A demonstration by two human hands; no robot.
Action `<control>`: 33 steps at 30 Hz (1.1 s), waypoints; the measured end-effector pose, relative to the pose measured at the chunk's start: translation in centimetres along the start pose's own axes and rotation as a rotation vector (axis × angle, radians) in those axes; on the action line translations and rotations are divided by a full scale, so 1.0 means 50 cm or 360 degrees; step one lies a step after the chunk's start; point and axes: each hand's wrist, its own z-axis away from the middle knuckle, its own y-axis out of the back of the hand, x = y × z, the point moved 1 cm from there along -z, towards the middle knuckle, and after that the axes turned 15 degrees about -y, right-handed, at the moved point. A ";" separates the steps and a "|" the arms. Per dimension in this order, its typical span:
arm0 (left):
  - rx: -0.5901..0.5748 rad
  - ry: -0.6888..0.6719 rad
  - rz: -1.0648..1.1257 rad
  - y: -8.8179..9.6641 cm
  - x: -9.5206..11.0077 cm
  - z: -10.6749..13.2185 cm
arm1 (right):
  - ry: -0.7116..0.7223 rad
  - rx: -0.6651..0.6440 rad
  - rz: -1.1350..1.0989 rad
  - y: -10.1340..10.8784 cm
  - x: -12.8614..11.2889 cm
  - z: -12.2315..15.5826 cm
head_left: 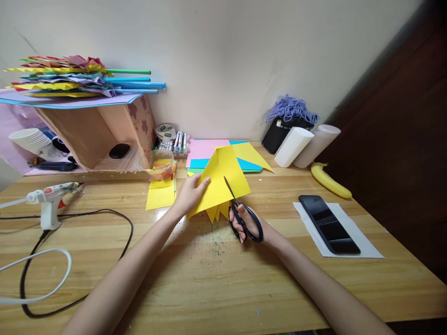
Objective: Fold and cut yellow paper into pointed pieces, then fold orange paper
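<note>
My left hand (191, 191) pinches the left edge of a yellow sheet of paper (223, 172), held tilted above the table. In my right hand (244, 223) is a pair of black-handled scissors (254, 229), thumb and fingers through the loops. One blade lies across the front of the sheet near its lower right edge; the other blade is hidden. Yellow pointed paper pieces (218, 213) show below the sheet. Behind it lie pink paper (206, 150), blue paper (202, 163) and another yellow piece (249, 153).
A glue gun (52, 200) with looping cables stands at left. Behind are a cardboard box (139, 121) topped with paper flowers (66, 77), a plastic bowl (157, 165) and markers (179, 142). At right are white rolls (294, 146), a banana (330, 180) and a phone (328, 223).
</note>
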 end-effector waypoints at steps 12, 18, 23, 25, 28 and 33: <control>0.0000 0.0049 0.0032 -0.002 -0.008 0.000 | -0.0020 0.0140 0.0066 -0.002 -0.006 0.001; -0.0074 0.0132 0.0040 -0.006 -0.003 0.004 | -0.0006 0.0054 0.0038 -0.004 -0.003 0.001; -0.0190 0.0143 0.0042 -0.011 0.007 0.007 | 0.0018 -0.0021 -0.0006 0.000 0.006 -0.003; -0.0189 0.0167 0.0053 -0.011 0.011 0.007 | 0.0020 0.0003 0.0005 -0.002 0.004 -0.002; -0.0174 0.0188 0.0083 -0.012 0.014 0.006 | 0.0028 0.0063 0.0014 -0.006 -0.001 0.001; -0.0162 0.0197 0.0116 -0.012 0.012 0.006 | -0.0016 0.0119 0.0001 -0.006 0.002 -0.006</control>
